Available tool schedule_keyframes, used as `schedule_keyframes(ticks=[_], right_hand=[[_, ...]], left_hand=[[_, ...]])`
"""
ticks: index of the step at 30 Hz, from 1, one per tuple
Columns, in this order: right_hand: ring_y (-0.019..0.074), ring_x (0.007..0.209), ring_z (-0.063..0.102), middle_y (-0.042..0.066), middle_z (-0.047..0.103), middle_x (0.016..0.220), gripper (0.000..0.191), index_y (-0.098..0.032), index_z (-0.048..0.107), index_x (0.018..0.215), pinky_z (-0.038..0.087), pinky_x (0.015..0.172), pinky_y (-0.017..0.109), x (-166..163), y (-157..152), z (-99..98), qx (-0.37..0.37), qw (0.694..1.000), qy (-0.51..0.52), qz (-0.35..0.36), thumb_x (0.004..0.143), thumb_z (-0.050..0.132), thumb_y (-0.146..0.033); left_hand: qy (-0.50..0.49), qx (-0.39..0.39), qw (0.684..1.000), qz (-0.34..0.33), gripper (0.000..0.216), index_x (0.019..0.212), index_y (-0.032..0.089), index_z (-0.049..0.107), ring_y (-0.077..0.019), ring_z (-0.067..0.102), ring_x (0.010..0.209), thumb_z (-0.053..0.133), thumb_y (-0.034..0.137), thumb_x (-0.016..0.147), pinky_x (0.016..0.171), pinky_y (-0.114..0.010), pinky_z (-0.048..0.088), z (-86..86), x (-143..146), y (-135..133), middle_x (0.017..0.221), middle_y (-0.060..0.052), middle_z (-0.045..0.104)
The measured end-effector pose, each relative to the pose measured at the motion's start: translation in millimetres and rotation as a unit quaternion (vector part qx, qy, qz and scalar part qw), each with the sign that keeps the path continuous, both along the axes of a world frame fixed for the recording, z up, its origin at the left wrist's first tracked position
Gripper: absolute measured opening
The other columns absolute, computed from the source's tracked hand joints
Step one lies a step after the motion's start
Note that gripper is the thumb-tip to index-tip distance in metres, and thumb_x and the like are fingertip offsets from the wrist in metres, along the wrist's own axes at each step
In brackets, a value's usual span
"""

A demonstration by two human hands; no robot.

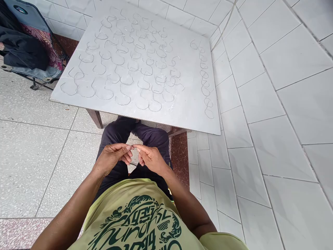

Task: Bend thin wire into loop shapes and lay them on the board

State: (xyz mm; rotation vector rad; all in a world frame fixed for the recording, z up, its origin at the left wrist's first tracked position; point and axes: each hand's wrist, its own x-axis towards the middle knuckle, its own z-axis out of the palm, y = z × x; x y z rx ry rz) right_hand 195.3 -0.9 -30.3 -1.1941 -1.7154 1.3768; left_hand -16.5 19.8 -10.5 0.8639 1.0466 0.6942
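Over my lap, my left hand (117,155) pinches with thumb and forefinger at a thin wire (132,147), of which only a sliver shows between the fingertips. My right hand (151,158) meets it there, its forefinger stretched toward the left fingertips and its other fingers curled in. The two hands' tips touch or nearly touch. Beyond them, a white board tabletop (187,114) carries many loose pieces of thin wire bent into S-like curves (122,99). Along its right side lies a column of wire pieces with closed loops (205,91).
A folding chair (56,71) with dark cloth (23,48) on it stands at the left. White tiled walls (260,104) border the table at the back and right. A wooden table leg (95,118) stands near my knees on the speckled floor (31,152).
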Motion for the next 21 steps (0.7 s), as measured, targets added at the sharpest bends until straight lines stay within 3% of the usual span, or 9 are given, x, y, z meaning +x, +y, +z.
schedule_keyframes(ticks=[6, 14, 21], right_hand=[[0.0107, 0.058, 0.052, -0.004, 0.056, 0.063, 0.035, -0.017, 0.066, 0.128, 0.043, 0.064, 0.022, 9.0, 5.9, 0.4, 0.056, 0.995, -0.068, 0.055, 0.11, 0.039, -0.03], [0.0086, 0.052, 0.053, -0.005, 0.058, 0.064, 0.033, -0.018, 0.068, 0.115, 0.043, 0.061, 0.02, 17.6, 11.3, 3.6, 0.01, 0.994, -0.07, 0.084, 0.11, 0.041, -0.037], [0.0086, 0.052, 0.055, -0.006, 0.058, 0.062, 0.031, -0.018, 0.065, 0.101, 0.044, 0.062, 0.02, 17.8, 14.2, 5.9, 0.0, 0.992, -0.08, 0.1, 0.11, 0.04, -0.034]], left_hand=[[0.074, 0.098, 0.992, -0.035, 0.034, 0.09, 0.016, 0.076, -0.0161, 0.07, 0.061, 0.071, 0.049, 0.092, 0.06, -0.028, 0.062, 0.7, 3.9, -0.7, 0.075, -0.004, 0.073], [0.168, 0.211, 0.962, -0.05, 0.029, 0.094, 0.018, 0.077, -0.013, 0.068, 0.062, 0.062, 0.043, 0.098, 0.062, -0.023, 0.058, -6.6, 7.5, -6.8, 0.074, -0.001, 0.072], [0.195, 0.213, 0.955, -0.069, 0.031, 0.093, 0.019, 0.076, -0.0136, 0.064, 0.066, 0.059, 0.044, 0.1, 0.06, -0.022, 0.057, -8.7, 10.6, -4.6, 0.075, -0.001, 0.068]])
